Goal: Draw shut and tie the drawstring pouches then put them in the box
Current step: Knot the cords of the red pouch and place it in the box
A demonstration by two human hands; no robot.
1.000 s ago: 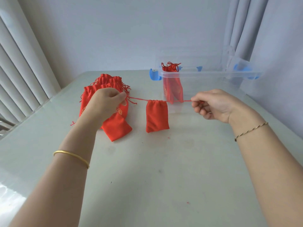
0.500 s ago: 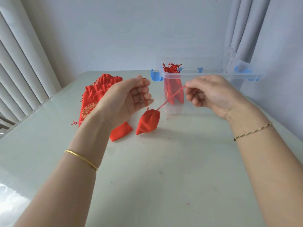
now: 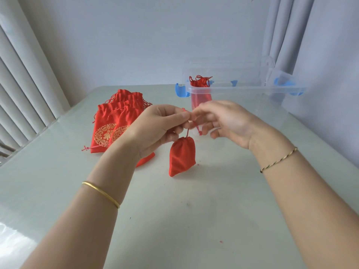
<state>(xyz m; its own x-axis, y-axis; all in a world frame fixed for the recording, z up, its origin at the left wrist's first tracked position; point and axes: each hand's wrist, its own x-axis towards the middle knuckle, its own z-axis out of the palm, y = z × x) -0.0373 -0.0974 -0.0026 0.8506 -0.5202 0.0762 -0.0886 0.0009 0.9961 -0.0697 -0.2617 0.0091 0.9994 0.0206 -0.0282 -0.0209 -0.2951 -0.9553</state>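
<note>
A small red drawstring pouch (image 3: 182,155), its mouth drawn shut, hangs from its red cords with its bottom corner touching the table. My left hand (image 3: 162,127) pinches the cords just above the pouch. My right hand (image 3: 223,122) meets it fingertip to fingertip and pinches the cords too, with its other fingers spread. A knotted cord end (image 3: 200,133) dangles between the hands. A clear plastic box (image 3: 240,90) with blue latches stands behind the hands and holds one tied red pouch (image 3: 201,88).
A pile of several red pouches with gold emblems (image 3: 114,125) lies left of my left hand. The pale table (image 3: 174,220) runs to a wall behind. Vertical blinds hang at the left and a curtain (image 3: 279,35) at the right.
The hands, which stretched the cords wide apart a second ago, have come together above the pouch. The pouch's mouth has closed and the pouch now hangs upright instead of lying flat.
</note>
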